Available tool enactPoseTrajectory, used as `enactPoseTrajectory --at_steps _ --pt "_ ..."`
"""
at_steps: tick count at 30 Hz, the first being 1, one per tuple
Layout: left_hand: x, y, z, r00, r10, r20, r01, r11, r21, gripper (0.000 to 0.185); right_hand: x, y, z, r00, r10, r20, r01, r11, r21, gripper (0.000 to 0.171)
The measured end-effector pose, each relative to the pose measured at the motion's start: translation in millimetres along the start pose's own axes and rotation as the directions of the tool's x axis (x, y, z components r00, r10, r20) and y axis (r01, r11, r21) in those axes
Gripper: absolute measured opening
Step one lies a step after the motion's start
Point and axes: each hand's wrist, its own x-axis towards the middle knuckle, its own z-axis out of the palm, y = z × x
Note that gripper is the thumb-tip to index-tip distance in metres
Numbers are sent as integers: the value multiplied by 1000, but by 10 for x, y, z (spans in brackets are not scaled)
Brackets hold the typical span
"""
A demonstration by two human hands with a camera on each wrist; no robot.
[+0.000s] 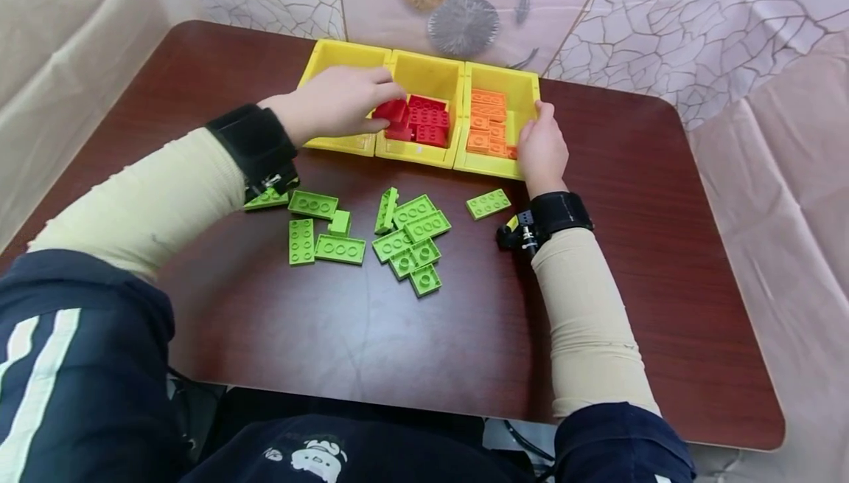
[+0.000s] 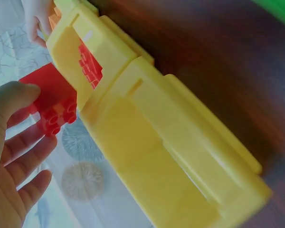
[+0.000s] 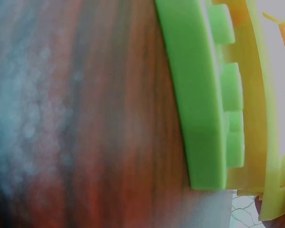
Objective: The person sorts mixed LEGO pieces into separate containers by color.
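Here, our left hand [image 1: 341, 99] side-pinches a red toy brick [image 2: 57, 90], likely light, stiff. Our right hand [image 1: 545, 150] grips the three-o'clock tray wall [image 1: 526, 92].

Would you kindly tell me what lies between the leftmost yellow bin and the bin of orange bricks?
In the head view, the middle yellow bin, with red bricks in it, lies between them.

Navy sleeves [image 1: 126, 350], white stripes [image 1: 49, 365], beige forearm covers [image 1: 590, 313], black wrist straps [image 1: 250, 140], white cartoon print [image 1: 318, 461]
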Motion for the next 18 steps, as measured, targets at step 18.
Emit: enactPoseTrajectory --at_steps 18 --pt "881 -143 206 955 -246 167 240 969 57 40 0 13 -12 1000 5 3 -5 1000 1 45"
